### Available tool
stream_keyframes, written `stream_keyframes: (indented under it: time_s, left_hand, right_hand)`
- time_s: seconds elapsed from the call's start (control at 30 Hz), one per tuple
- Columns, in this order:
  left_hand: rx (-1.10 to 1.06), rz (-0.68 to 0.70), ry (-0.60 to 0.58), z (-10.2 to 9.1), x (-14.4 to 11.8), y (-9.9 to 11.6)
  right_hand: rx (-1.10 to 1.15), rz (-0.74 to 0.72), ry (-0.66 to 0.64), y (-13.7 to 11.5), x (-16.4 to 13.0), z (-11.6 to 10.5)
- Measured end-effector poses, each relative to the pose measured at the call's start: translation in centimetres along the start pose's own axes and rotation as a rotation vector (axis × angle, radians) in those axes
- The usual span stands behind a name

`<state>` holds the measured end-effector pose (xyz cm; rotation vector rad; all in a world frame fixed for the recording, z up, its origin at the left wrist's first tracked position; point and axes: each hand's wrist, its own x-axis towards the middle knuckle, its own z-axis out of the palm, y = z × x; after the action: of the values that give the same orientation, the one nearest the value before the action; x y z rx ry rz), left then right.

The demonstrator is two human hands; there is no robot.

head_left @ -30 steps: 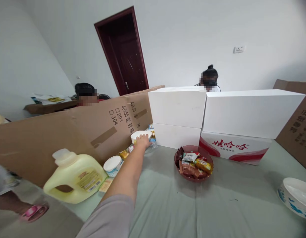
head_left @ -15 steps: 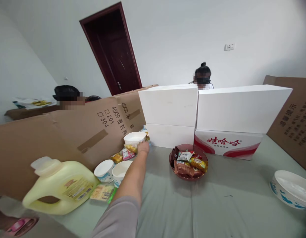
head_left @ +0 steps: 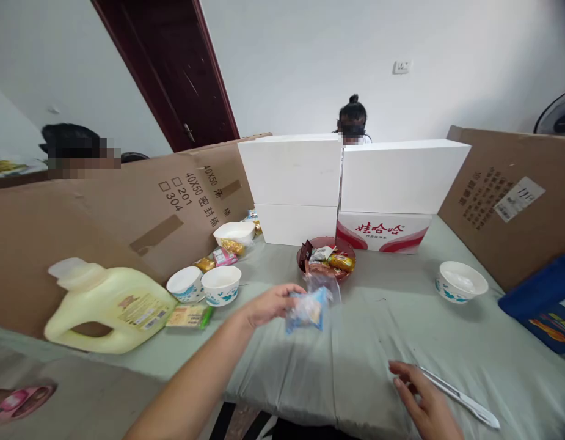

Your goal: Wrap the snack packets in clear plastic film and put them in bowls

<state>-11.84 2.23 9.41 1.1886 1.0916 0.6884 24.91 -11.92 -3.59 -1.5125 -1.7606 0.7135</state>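
Observation:
My left hand holds a clear plastic snack packet with blue and yellow print above the middle of the pale green table cover. The packet is blurred. My right hand rests at the table's near edge, fingers loosely spread, touching a white pen-like tool that lies on the cloth. A dark red bowl of wrapped snacks sits just beyond the packet.
A yellow jug lies at left beside two white paper bowls. A third bowl and loose snacks stand by the cardboard wall. White boxes stand at the back. Another bowl and a blue box are at right. Two people sit behind the partitions.
My left hand has drawn back from the far bowl by the cardboard toward me, now with a snack packet in it. The view has dropped and widened, and my right hand has come into sight.

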Motion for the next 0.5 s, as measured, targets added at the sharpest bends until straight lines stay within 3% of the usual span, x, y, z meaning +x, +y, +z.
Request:
stream_keyframes:
  time_s: [0.03,0.1,0.2,0.33,0.43,0.5]
  left_hand:
    - [-0.051,-0.049,-0.100,2.4,-0.4,-1.6]
    - [-0.056,-0.093,-0.171,6.8,-0.7,-4.4]
    - [0.178,0.004,-0.121,11.3,-0.3,-7.2]
    - [0.610,0.190,0.115,14.2,0.0,-8.8]
    - [0.807,0.355,0.373,15.1,-0.3,-10.0]
    - [0.895,0.475,0.505,15.3,-0.5,-10.9]
  right_hand:
    - [0.075,0.038,-0.036,-0.7,0.3,0.5]
    - [0.205,0.059,-0.077,-1.8,0.5,2.0]
    - [0.225,-0.018,-0.010,-2.6,0.1,4.0]
    - [-0.099,-0.238,0.128,-2.8,-0.4,5.0]
    - [-0.335,-0.372,0.212,-3.4,-0.2,5.5]
    - [-0.433,-0.383,0.242,-4.4,0.1,6.0]
